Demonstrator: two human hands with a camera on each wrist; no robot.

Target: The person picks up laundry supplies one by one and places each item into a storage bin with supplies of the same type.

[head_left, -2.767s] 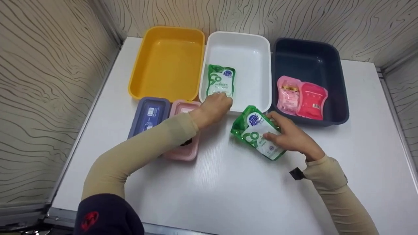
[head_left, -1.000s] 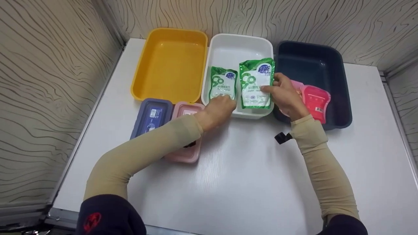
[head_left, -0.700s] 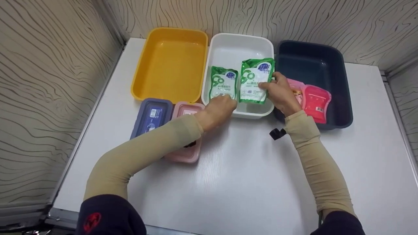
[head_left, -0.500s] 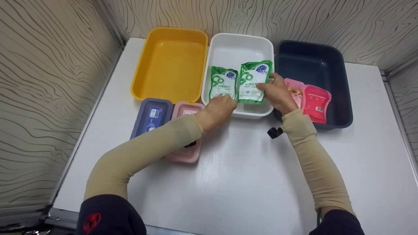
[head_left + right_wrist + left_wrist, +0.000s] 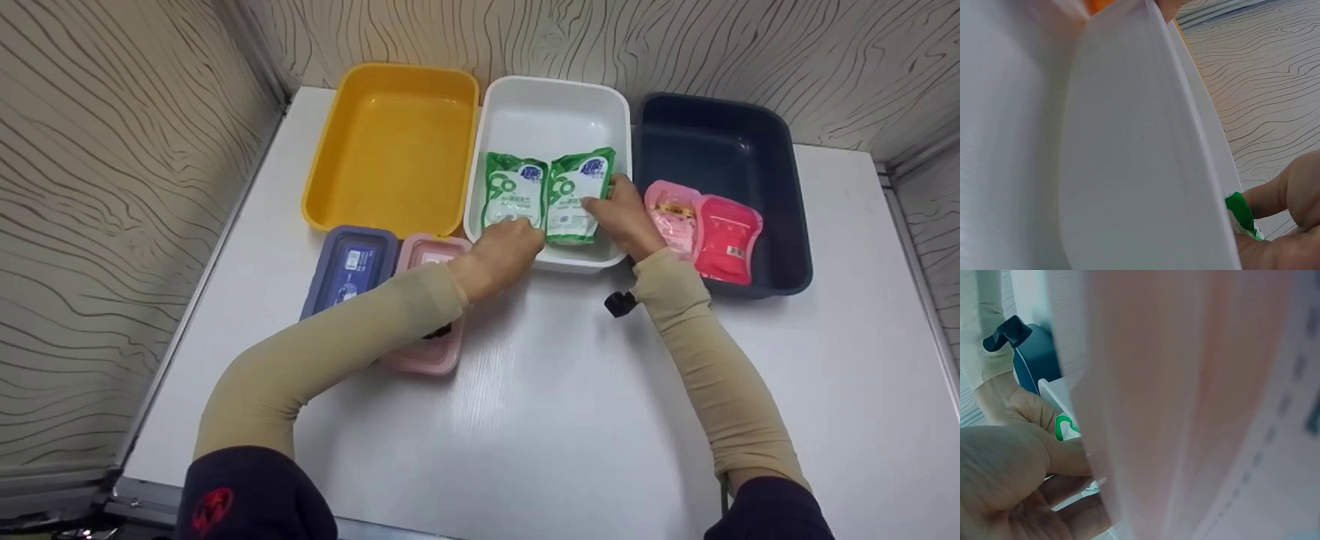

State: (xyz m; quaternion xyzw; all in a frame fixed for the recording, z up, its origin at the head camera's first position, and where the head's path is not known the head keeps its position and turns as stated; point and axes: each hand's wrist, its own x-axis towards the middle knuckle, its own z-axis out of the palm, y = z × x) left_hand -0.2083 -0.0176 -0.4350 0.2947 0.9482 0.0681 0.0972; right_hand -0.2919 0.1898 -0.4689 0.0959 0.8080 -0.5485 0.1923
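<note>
Two green-and-white detergent refill pouches lie side by side in the front part of the white bin (image 5: 551,112). At the lower end of the left pouch (image 5: 514,187), my left hand (image 5: 499,255) has its fingers curled and grips that end, which they hide. A sliver of green shows between thumb and fingers in the left wrist view. My right hand (image 5: 626,217) holds the right pouch (image 5: 574,191) by its right edge, thumb on the front face; this pouch tilts slightly. In the right wrist view the bin wall (image 5: 1129,140) covers most of that pouch.
A yellow bin (image 5: 390,150) stands left of the white one, a dark blue bin (image 5: 712,135) right. The blue bin holds a pale pink pouch (image 5: 675,225) and a red-pink pouch (image 5: 726,238). A blue box (image 5: 349,274) and pink box (image 5: 424,356) sit under my left arm.
My right hand has carried the second pouch from over the table into the white bin, then lowered it leftward beside the first. The left hand stays at the first pouch.
</note>
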